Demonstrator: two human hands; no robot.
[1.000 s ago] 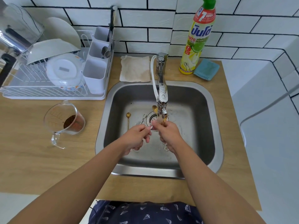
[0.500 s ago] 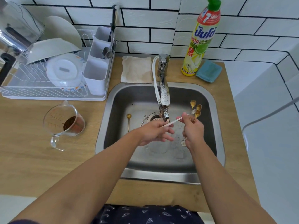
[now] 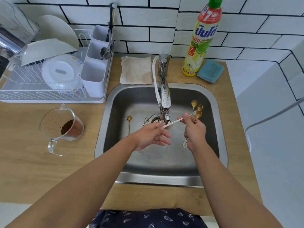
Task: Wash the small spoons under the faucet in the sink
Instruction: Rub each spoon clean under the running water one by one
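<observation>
My right hand (image 3: pixel 195 131) pinches three small gold spoons (image 3: pixel 197 111), both hands' fingers pinch a thin white-handled spoon (image 3: pixel 172 123), and two little spoons (image 3: pixel 129 120) wait unwashed in the steel sink (image 3: pixel 213 129).

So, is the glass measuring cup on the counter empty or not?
Not empty. The measuring cup stands upright on the counter, left of the sink, with a dark brown powder-like heap at its bottom.

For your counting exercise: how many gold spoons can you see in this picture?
4: three gold spoons bunched in the right hand, bowls up; one lying on the sink floor left of the drain. More may be hidden.
</observation>
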